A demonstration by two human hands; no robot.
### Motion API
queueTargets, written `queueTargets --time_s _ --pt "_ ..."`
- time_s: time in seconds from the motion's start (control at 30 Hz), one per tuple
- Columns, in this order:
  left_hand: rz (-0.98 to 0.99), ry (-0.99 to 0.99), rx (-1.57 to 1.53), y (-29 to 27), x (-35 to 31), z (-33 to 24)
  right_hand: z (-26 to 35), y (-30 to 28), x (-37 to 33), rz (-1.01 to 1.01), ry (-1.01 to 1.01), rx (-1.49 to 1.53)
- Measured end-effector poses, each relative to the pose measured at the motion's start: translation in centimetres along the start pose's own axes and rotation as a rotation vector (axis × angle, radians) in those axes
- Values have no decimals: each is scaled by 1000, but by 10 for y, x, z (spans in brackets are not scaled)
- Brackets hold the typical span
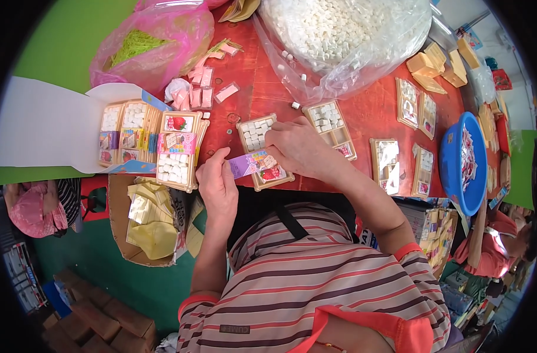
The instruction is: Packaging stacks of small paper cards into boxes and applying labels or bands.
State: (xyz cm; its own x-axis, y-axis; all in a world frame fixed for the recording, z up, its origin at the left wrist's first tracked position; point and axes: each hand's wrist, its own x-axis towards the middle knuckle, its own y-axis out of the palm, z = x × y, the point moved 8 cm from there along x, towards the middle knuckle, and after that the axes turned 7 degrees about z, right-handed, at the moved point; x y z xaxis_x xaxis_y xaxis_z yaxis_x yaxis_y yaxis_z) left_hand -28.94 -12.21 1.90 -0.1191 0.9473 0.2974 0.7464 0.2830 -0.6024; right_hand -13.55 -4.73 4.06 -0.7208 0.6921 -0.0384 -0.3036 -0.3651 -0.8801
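Over the near part of the compartment tray [274, 186] on the red bench [249, 88] is a purple printed paper band [247, 167]; at the tray's left, the left hand [218, 181] pinches one end, thumb and fingers nearly closed; above the tray, the right hand [298, 147] curls over the other end, its grip hidden, so I cannot tell whether it holds on. Just right of the tray sits a partly filled tray [327, 139]

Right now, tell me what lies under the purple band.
A tray, with white cubes at its far end and a strawberry packet at the near end. Its middle is mostly hidden by the band and right hand.
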Motion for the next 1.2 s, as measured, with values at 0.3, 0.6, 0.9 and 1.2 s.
queueTargets --time_s 0.3,0.6,0.9,1.2 --pt "29 210 367 18 6 -9 1 10 0 -72 8 -242" --pt "34 204 598 16 11 -21 8 13 0 -77 9 -315" --pt "235 397 331 48 -10 -55 10 11 0 -107 -3 -276" --pt "311 385 457 60 -16 -49 -28 0 -1 -174 170 -12"
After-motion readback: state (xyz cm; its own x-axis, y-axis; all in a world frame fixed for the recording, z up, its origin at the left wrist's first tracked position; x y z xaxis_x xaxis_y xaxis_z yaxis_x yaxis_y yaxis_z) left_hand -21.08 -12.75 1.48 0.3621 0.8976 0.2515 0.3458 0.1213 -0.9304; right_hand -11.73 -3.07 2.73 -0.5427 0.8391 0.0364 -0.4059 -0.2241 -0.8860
